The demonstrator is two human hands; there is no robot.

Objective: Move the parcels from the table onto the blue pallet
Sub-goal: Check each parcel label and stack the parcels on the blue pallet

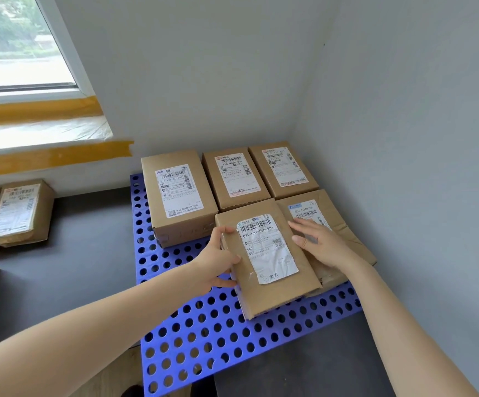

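The step in hand looks like seating a flat cardboard parcel (269,259) in the front row of the blue pallet (204,333), just right of the frame's centre. To do it well, I would slide it back until its far edge meets the rear boxes and its right side lies flush with the crumpled parcel (332,224) beside it, keeping it square so the bare perforated deck lower in the frame stays free for more. The left hand (218,259) grips the parcel's left edge, thumb on top and fingers curled beneath; the right hand (318,245) lies nearly flat, fingers straight, across the seam between this parcel and its crumpled neighbour, holding nothing. The parcel is brown, taped, slightly dented, with a wrinkled white shipping label (267,247) carrying a barcode. Three taller boxes (175,196) stand along the pallet's far edge near the wall corner. At the left of the frame, more parcels (18,213) wait on the dark table (89,239).
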